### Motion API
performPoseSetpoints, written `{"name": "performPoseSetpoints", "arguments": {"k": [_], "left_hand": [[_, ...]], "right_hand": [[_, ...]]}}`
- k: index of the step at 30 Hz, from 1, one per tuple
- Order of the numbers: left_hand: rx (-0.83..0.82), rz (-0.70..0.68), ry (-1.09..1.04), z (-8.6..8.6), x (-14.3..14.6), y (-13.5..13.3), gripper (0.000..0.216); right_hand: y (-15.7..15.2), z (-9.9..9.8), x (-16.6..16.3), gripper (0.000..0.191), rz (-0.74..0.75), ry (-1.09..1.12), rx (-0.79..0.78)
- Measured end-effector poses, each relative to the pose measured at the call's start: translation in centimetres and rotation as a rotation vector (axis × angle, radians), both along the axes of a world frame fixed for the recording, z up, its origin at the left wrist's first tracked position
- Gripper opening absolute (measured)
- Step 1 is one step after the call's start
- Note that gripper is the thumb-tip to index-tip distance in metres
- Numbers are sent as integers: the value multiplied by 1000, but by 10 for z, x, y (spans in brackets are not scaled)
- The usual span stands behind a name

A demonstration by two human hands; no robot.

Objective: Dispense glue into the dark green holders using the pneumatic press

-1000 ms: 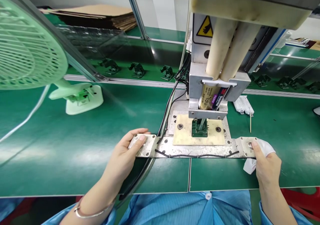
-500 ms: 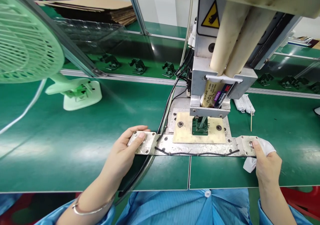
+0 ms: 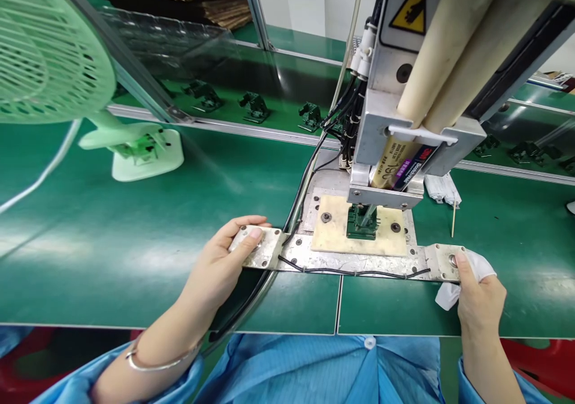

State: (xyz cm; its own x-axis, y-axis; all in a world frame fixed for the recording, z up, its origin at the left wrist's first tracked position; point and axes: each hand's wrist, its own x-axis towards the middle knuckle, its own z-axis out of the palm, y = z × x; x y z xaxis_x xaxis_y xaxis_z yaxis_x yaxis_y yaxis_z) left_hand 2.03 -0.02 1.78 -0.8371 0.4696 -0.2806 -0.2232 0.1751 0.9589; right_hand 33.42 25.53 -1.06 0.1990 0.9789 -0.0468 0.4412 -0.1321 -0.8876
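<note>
Left hand grips the left block, thumb flat on top and fingers round its outer side; right hand is closed on a white cloth, its thumb at the edge of the button on the right block; whether either thumb is pressing, I cannot tell. Between my hands and a little beyond them, the green part sits on the pale plate, with the nozzle reaching down to it; I cannot see whether they touch. If the part sits askew, I judge the nozzle could catch its edge, or the cartridge could empty in the wrong spot; a slipping thumb might cut things short, and the cloth, bunched so close to my right thumb, could cause just that if it rode up over the button. Worse would be fingers straying inward under the metal head; the yellow sign on it warns of that. Hoses pass just inside my left hand; a snag on my bracelet could tug them; the stick, beyond my right hand, lies well apart from the nozzle and looks little trouble.
</note>
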Motion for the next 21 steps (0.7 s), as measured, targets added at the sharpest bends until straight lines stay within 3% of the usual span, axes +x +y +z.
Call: {"name": "performPoseSetpoints", "arguments": {"k": [12,21], "left_hand": [[4,-12,20,3,2,-2,53],[-74,-27,86,-2,-3,-6,57]], "right_hand": [[0,-2,4,55,45,-57,35],[2,-2,5,60,1,-79,-64]]}}
